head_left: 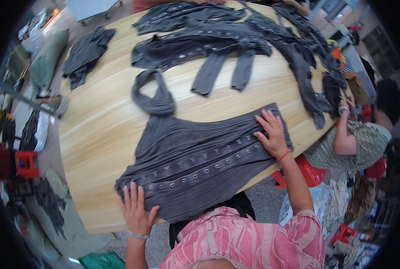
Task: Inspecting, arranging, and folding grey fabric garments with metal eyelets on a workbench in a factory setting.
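A dark grey ribbed garment [188,143] lies spread at the near edge of the table, its strap looped toward the far side. Two rows of metal hooks and eyes run across it, with a narrow gap between them. My left hand [137,210] rests on its lower left corner, fingers stretched out and thumb apart. On the right end of the garment my right hand [271,134] lies flat with its fingers spread. Neither hand grips anything.
More dark grey garments [200,38] lie across the far side of the wooden table [92,148], and a crumpled one [88,54] sits at its left. A co-worker in a patterned top [356,141] sits at the right. Red stools [26,163] and sacks stand around.
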